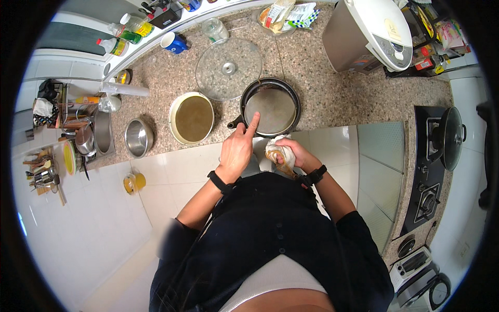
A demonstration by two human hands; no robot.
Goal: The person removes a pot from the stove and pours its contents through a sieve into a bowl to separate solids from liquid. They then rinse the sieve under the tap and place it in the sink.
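Note:
A dark round pan (271, 111) with a grey, worn flat disc inside its dark rim lies near the counter's front edge, its short black handle (234, 123) pointing left. My left hand (238, 150) is at the pan's near left side and holds nothing. Its index finger is stretched over the grey disc, seemingly touching it, while the other fingers are bent. Just in front of the counter edge, my right hand (299, 153) grips a bunched white cloth with a brown border (281, 154). A cream-rimmed round pan (171, 119), brown inside, sits to the left.
A glass lid (210, 66) lies behind both pans on the granite counter (312, 93). A steel bowl (139, 138) and the sink (103, 132) are left. A water boiler (347, 43) stands back right; a gas stove (419, 167) with a lidded wok (452, 138) is at right.

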